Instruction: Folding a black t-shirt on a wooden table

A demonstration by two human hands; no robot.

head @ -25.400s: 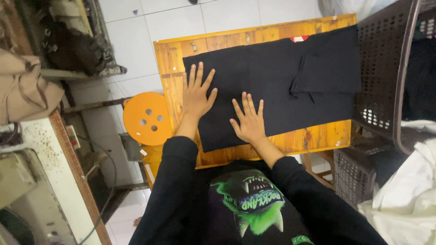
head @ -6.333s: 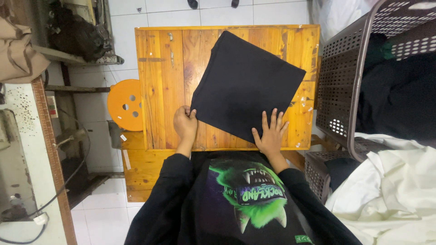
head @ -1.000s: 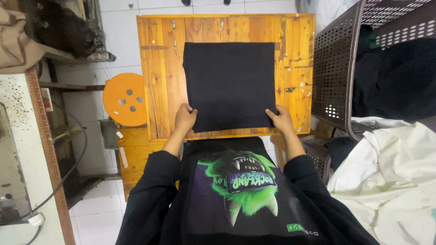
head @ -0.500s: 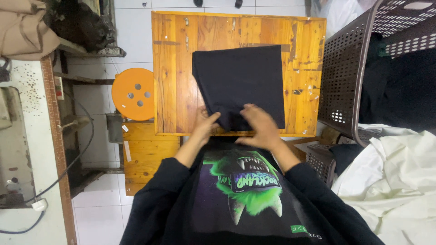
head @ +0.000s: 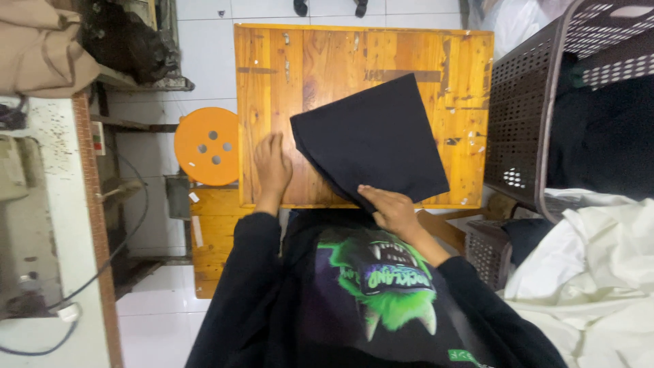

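Note:
A folded black garment (head: 373, 140) hangs tilted over the wooden table (head: 272, 75), lifted at its near edge. My right hand (head: 387, 206) is shut on that near edge, by the table's front. My left hand (head: 272, 165) lies flat on the bare wood to the left of the garment, fingers together, holding nothing. I wear a black top with a green monster print.
A dark plastic laundry basket (head: 521, 116) with black clothes stands right of the table. White cloth (head: 599, 272) is heaped at the lower right. An orange round stool (head: 206, 146) sits left of the table, and a sewing machine table (head: 48, 225) runs along the left.
Half a second ago both hands met at the garment's near edge. Now my right hand has lifted and turned the folded garment, and my left hand has moved off it onto the wood.

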